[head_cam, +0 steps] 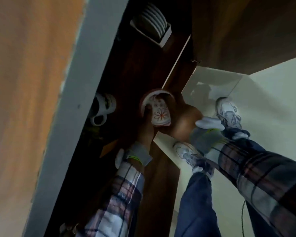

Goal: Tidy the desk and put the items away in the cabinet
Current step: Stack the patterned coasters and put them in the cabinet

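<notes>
Here, from the head camera, I look steeply down into a dark wooden cabinet [140,62]. Both hands grip a flower-patterned bowl [161,115] in front of the cabinet's open dark interior. The left hand [146,129] comes up from below, its fingers curled onto the bowl's left side. The right hand [183,120] wraps round the bowl from the right. I cannot tell whether the bowl rests on a shelf or hangs in the air. A white mug [102,106] sits inside the cabinet left of the bowl, apart from it, its handle towards me. Further in, a row of plates [152,19] stands on edge in a white holder [162,38]. An orange-brown panel [24,82] with a grey edge fills the left side. Both arms wear plaid sleeves [256,168] with grey cuffs. Below the hands I see blue jeans [198,202] and white sneakers [227,110] on a pale floor [272,100]
</notes>
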`<state>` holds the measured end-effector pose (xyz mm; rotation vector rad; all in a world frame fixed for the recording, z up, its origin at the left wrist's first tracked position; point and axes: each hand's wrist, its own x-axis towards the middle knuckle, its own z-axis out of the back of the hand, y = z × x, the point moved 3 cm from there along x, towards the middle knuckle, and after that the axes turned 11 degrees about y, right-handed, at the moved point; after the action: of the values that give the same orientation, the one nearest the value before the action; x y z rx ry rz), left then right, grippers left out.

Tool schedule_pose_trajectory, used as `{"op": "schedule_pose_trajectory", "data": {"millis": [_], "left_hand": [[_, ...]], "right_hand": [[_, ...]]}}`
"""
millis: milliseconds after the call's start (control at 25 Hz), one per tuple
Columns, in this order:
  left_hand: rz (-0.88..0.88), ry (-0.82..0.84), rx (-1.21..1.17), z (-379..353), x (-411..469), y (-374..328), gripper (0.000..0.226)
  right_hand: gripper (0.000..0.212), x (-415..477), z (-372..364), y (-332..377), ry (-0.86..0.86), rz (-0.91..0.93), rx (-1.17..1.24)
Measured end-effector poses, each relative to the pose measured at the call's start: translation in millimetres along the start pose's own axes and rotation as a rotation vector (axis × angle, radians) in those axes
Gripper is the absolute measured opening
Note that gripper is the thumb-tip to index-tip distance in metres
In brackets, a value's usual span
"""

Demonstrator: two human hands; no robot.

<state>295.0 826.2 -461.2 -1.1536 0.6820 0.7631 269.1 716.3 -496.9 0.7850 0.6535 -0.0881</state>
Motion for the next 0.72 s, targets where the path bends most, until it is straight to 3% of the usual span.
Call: {"op": "schedule_pose_trajectory", "data": {"millis": [80,200,320,480,600,720], "left_hand": [[-0.028,0.027,-0.008,0,17,-1,0.031],[-0.104,0.052,0.070,7,43,-22,0.047],[-0.045,-0.002,0.178,12,60,-29,0.052],[-0.003,0.056,-0.017,13,63,-29,0.043],[-0.022,0.071,-0.162,12,60,-27,0.044],[0.024,0.102,-0.182,7,56,-21,0.041]], "right_hand": [[0.093,22,8,3,-0.059,0.015,-0.027],[0.089,49,21,10,-0.119,0.030,-0.033],[0.084,72,28,12,-0.124,0.021,-0.012],[0.075,86,26,25,-0.016,0.067,0.164],[0.081,88,22,34,0.058,0.112,0.269],[0.083,79,22,36,0.021,0.097,0.289]]}}
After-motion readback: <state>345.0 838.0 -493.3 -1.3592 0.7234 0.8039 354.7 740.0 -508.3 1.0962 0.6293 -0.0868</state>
